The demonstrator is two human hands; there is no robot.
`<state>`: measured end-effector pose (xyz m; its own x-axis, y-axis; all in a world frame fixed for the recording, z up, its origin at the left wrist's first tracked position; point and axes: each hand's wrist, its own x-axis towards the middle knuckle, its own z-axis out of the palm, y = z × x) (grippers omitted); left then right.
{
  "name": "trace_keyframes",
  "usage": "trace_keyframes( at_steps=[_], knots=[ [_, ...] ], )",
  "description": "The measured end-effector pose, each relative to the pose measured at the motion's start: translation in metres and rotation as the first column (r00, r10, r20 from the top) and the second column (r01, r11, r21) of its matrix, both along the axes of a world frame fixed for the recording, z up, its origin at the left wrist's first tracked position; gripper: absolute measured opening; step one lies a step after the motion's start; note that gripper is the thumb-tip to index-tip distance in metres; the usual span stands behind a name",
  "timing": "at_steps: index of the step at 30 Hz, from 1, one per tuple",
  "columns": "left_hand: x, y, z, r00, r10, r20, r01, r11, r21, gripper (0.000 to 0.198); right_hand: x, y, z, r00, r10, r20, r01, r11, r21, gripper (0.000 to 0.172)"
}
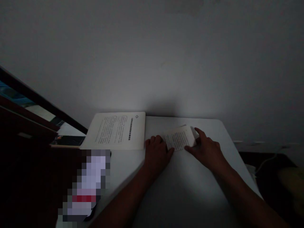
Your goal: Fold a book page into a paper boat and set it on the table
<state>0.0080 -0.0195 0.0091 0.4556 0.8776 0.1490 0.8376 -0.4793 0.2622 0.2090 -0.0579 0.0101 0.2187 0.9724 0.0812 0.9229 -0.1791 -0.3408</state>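
A small stack of printed white paper sheets [180,138] lies on a white table [180,190] near the wall. My left hand [157,152] rests at the sheets' left edge, fingers curled, thumb touching the paper. My right hand [206,148] holds the sheets' right edge, its fingers bent over the corner. The room is dim.
A larger printed booklet [117,130] lies flat at the table's back left. A dark phone-like object [68,140] sits further left on dark furniture. A blurred-out patch [86,185] covers something at the table's left edge. A plain wall [152,57] rises right behind the table.
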Motion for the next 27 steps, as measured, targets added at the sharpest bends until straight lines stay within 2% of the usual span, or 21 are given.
trace_keyframes(
  at_steps=[6,10,12,15,18,20,27],
  knots=[
    [0.0,0.0,-0.001,1.0,0.008,-0.009,-0.008,1.0,-0.001,0.033,0.016,-0.001,-0.001,0.983,0.003,-0.186,0.001,1.0,0.021,0.066],
    [0.0,0.001,-0.001,1.0,-0.003,-0.005,0.003,1.0,0.004,0.034,0.019,-0.002,0.002,0.992,-0.014,-0.126,0.033,0.989,0.146,0.058],
    [0.0,0.001,0.0,1.0,-0.005,-0.008,0.005,1.0,0.008,0.033,0.014,-0.003,0.004,0.992,0.024,-0.126,0.007,0.971,0.239,0.051],
    [0.0,0.0,0.001,1.0,0.002,-0.019,-0.002,1.0,0.0,0.033,-0.002,-0.005,0.004,0.969,0.159,-0.188,-0.087,0.936,0.341,0.036],
    [0.0,0.0,0.002,1.0,-0.002,-0.016,0.002,1.0,-0.001,0.033,-0.018,-0.005,-0.001,0.928,0.323,-0.186,-0.267,0.923,0.276,0.019],
    [-0.002,0.001,0.003,1.0,-0.008,-0.017,0.008,1.0,0.0,0.034,-0.023,-0.004,-0.003,0.914,0.36,-0.187,-0.318,0.922,0.221,0.011],
    [-0.011,0.002,0.006,0.998,-0.035,-0.051,0.031,0.996,-0.079,0.035,-0.02,0.0,-0.002,0.915,0.321,-0.245,-0.283,0.943,0.177,0.009]
  ],
)
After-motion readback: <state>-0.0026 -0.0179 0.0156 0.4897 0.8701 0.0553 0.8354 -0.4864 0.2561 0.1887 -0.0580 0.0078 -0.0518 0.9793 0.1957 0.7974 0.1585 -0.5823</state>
